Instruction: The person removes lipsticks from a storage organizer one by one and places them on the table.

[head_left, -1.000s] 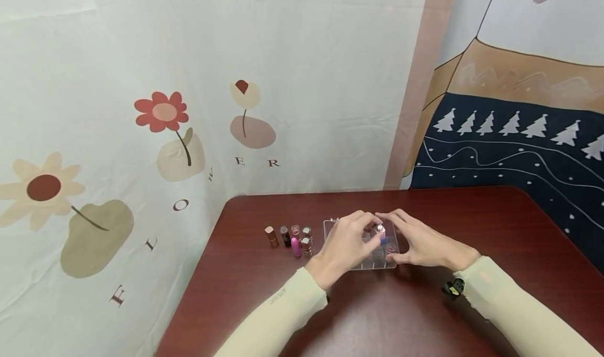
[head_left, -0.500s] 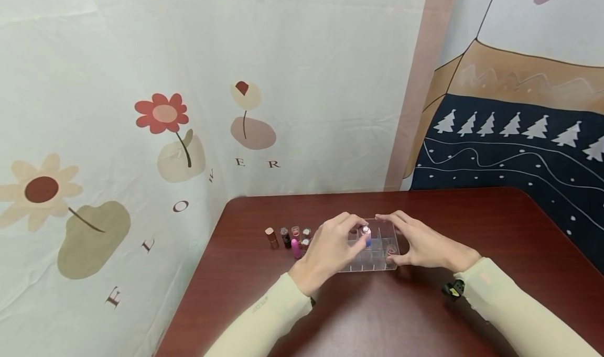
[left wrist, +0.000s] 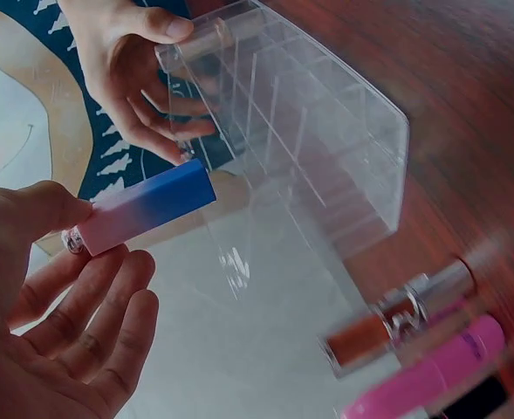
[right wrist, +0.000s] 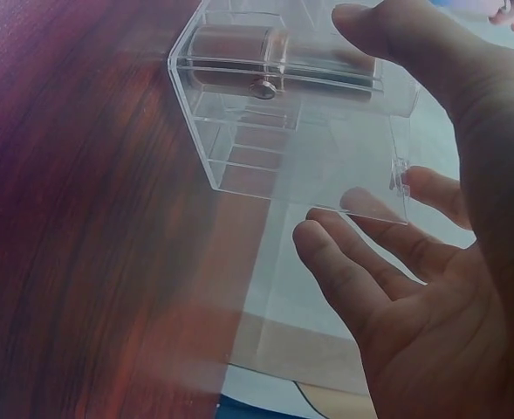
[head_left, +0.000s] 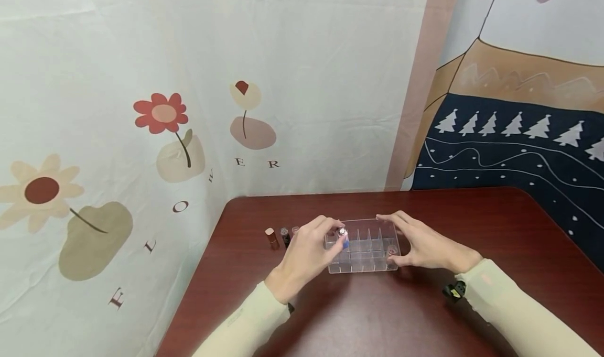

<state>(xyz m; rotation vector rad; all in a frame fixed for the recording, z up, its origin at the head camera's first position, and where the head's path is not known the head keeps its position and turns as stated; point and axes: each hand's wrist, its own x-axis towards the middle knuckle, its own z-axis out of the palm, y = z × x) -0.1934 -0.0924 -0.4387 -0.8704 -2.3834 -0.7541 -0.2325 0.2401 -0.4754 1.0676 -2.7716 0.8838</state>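
Observation:
My left hand [head_left: 304, 249] pinches a lipstick tube [left wrist: 150, 207] between thumb and fingers. Its square case fades from pink to blue, with a silvery piece at the pink end. The tube is over the left part of a clear plastic organizer [head_left: 363, 266], which is divided into small compartments. My right hand [head_left: 427, 244] spans the organizer's right end, thumb at the front and fingertips at the back. Beside that thumb, a rose-brown lipstick tube [right wrist: 230, 57] stands in the end compartment.
Left of the organizer stand a brown lipstick [head_left: 271, 238] and a black tube [head_left: 285, 236]. A bright pink tube [left wrist: 431, 371] and a clear-and-silver lipstick [left wrist: 396, 319] show in the left wrist view, hidden by my left hand in the head view. Fabric hangs behind the table [head_left: 377, 315].
My left hand has carried the pink-and-blue lipstick tube leftward over the organizer, from its right part to its left. My right hand stays at the right end.

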